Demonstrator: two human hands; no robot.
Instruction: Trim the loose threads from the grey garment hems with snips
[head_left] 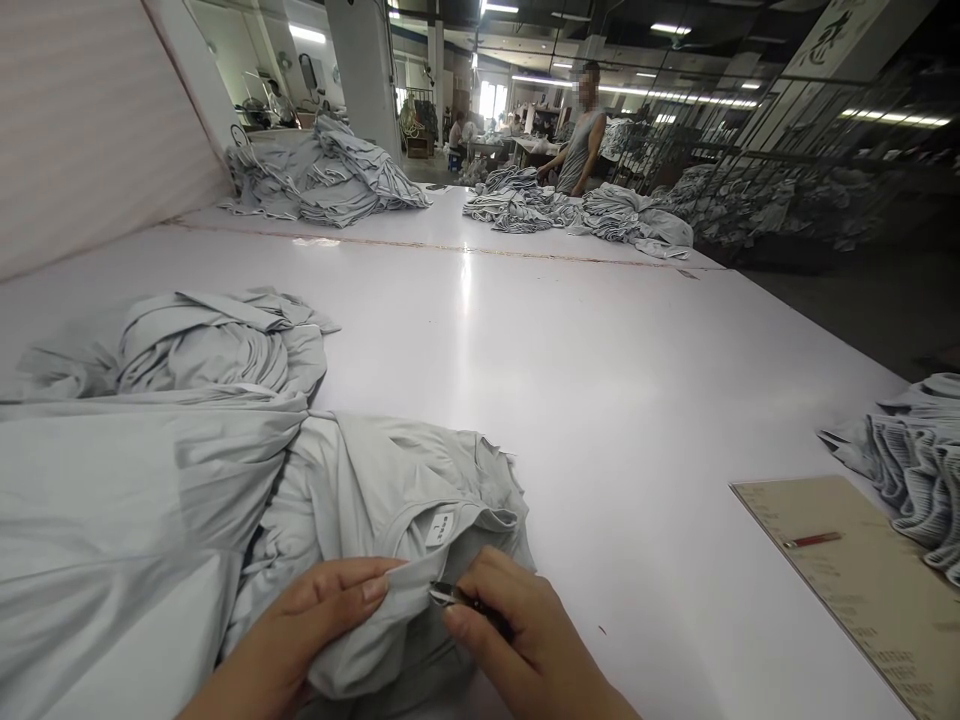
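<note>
A light grey garment [375, 480] lies at the table's near edge, its neckline with a white label [439, 528] turned upward. My left hand [322, 610] pinches the fabric just below and left of the label. In my right hand [517, 620] is a small dark cutting tool [480, 605], its metal tip touching or very near the cloth edge between the two hands. Part of the tool is hidden by my fingers.
More grey garments [112, 470] are heaped at the left. Cloth piles [330, 175] lie across the table's [585, 400] far side, where a person [583, 140] stands. At the right are a brown board [847, 570], a red pen [814, 539] and stacked ribbed pieces [919, 460].
</note>
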